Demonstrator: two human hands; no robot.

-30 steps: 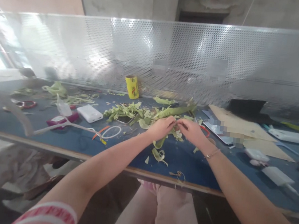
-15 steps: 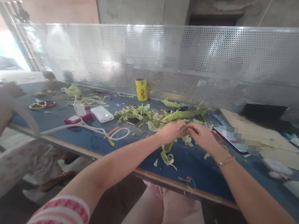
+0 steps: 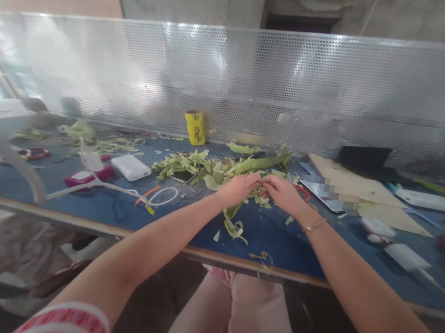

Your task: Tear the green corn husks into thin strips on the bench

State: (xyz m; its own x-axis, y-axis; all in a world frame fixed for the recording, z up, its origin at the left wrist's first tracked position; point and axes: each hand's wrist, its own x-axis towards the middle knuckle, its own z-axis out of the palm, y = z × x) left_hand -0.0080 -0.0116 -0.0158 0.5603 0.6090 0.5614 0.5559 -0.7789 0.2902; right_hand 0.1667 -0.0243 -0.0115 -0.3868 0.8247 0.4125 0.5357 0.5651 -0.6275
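Note:
My left hand (image 3: 240, 188) and my right hand (image 3: 281, 193) meet fingertip to fingertip over a heap of torn green leaves (image 3: 190, 163) on the blue table. Both have their fingers pinched together; what lies between them is too small and hidden to make out. Just behind them rests a long broad green leaf (image 3: 258, 163). Under my left hand a green strip runs toward the table's front edge and ends in a curl (image 3: 235, 230). A red ring-shaped handle (image 3: 303, 192) shows beside my right hand.
A yellow roll (image 3: 195, 128) stands before the perforated metal screen (image 3: 234, 80). Left are a white power bank (image 3: 130, 167), a magenta device (image 3: 89, 177), a white cable (image 3: 110, 189) and red-handled scissors (image 3: 35, 154). A phone (image 3: 319, 193), brown paper (image 3: 352, 178) and white adapter (image 3: 406, 258) lie right.
The view has swung to the right, so things appear farther left. My hands stay together at the same place over the leaves. The neighbour's hand at left has gone out of clear view.

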